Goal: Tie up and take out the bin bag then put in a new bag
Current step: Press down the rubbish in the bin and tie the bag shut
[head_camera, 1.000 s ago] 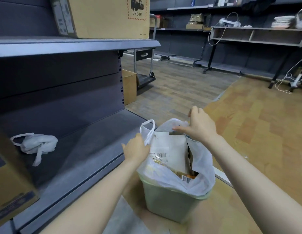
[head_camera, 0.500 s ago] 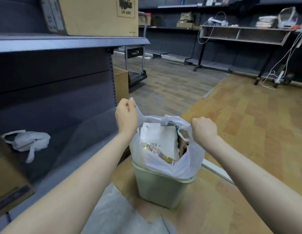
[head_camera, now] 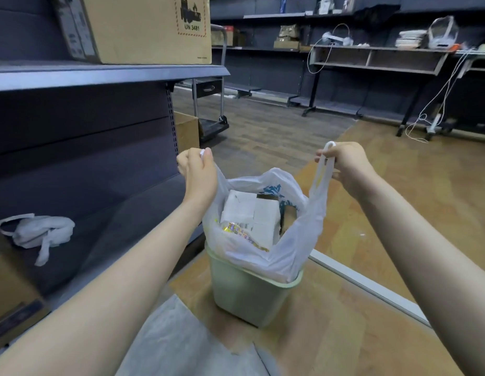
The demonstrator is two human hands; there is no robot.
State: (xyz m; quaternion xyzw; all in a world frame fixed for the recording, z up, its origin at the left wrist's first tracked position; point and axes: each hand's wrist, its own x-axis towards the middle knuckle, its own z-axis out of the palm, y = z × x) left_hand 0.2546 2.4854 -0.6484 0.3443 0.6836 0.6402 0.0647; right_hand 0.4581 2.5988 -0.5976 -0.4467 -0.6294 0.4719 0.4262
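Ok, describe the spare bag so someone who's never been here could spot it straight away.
Start at the grey shelving left of the green bin. On its lower shelf, level with the left forearm, lies the spare bag, a crumpled white bundle with loose handle loops. Unlike the full bag in the bin, no hand holds it, and the things nearest it are brown boxes.

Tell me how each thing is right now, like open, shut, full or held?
Bin bag: open at the top, untied, full, bottom inside the bin.
Bin: upright on the floor.
Left hand: grips one bag handle.
Right hand: grips the other handle, pulled up.
Spare bag: crumpled on the shelf.
Cardboard box: shut, on the upper shelf.
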